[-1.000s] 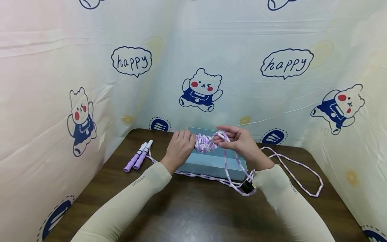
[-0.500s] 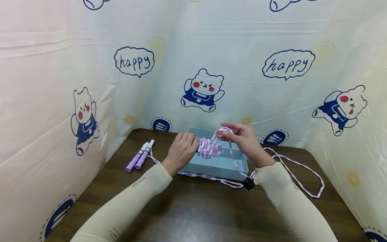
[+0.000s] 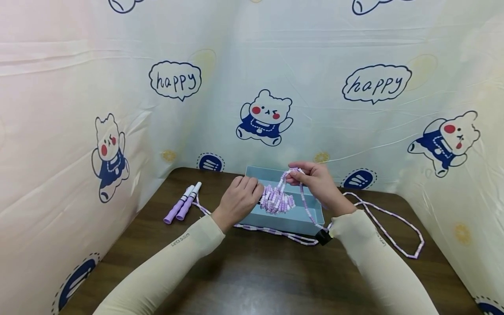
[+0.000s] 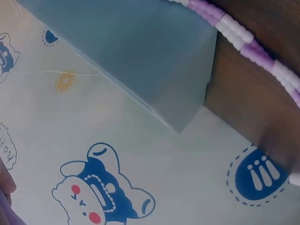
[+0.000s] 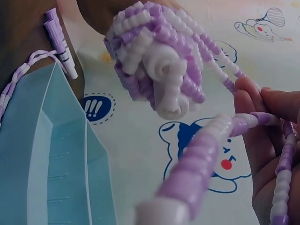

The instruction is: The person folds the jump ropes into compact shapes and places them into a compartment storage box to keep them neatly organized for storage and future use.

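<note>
- Right hand (image 3: 316,183): thumb and fingers pinching a beaded strand (image 3: 305,202) that leads to the bundle.
- Left hand (image 3: 238,201): curled round one end of the wound bundle (image 3: 277,200), held above the blue box (image 3: 285,222).
- Handling: probably light, floppy, beads slick — best gripped across the windings.
- Purple handles (image 3: 189,201), two: on the surface (image 3: 252,275), left of the box.

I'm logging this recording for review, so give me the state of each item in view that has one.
Wound rope: coiled in a bundle, part unwound, held up
Left hand: curled around one end of the bundle
Right hand: pinching the unwound part
Table rope: uncoiled, lying loose
Purple-and-white handles: lying side by side
Blue box: upright, open-topped
</note>
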`<act>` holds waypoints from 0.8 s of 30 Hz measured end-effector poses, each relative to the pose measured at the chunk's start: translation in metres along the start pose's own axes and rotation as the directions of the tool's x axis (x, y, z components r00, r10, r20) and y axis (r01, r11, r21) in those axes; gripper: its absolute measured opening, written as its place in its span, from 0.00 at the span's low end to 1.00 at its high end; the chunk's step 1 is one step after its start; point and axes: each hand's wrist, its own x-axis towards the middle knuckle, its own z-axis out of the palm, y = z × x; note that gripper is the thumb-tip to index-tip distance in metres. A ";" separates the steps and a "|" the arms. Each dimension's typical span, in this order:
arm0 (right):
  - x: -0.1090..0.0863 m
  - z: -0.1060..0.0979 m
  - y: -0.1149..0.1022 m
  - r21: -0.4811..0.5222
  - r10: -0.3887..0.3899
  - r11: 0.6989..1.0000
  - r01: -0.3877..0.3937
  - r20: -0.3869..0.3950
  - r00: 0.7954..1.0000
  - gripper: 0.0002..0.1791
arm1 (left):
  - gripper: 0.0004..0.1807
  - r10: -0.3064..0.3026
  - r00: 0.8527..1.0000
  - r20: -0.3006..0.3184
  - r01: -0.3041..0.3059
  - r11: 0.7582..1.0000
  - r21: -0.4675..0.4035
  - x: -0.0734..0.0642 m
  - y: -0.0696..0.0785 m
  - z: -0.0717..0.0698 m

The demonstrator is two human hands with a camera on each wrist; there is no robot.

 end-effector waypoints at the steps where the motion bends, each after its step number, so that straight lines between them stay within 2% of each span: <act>1: 0.001 0.000 0.001 0.000 0.008 1.000 -0.008 -0.002 1.000 0.16 | 0.11 0.001 1.000 -0.003 -0.001 1.000 -0.003 0.000 0.001 0.000; 9: 0.005 -0.002 0.009 -0.033 0.023 0.999 -0.023 -0.006 1.000 0.14 | 0.13 0.029 0.999 -0.025 -0.030 0.999 -0.031 0.001 0.005 -0.004; 14: 0.009 -0.002 0.013 -0.138 0.022 0.990 -0.023 -0.012 1.000 0.14 | 0.11 0.048 0.997 -0.064 -0.051 0.998 -0.046 0.005 0.007 -0.009; 20: 0.010 -0.004 0.020 -0.267 0.070 0.961 -0.068 -0.005 0.998 0.15 | 0.08 0.036 0.994 -0.104 -0.044 0.996 -0.075 0.008 0.005 -0.013; 22: 0.010 -0.005 0.024 -0.306 0.057 0.951 -0.048 0.020 0.998 0.15 | 0.08 0.026 0.993 -0.116 -0.037 0.995 -0.093 0.009 0.004 -0.014; 24: 0.010 -0.006 0.029 -0.341 0.013 0.940 0.009 0.063 0.998 0.14 | 0.09 0.010 0.992 -0.128 -0.025 0.993 -0.114 0.009 0.003 -0.016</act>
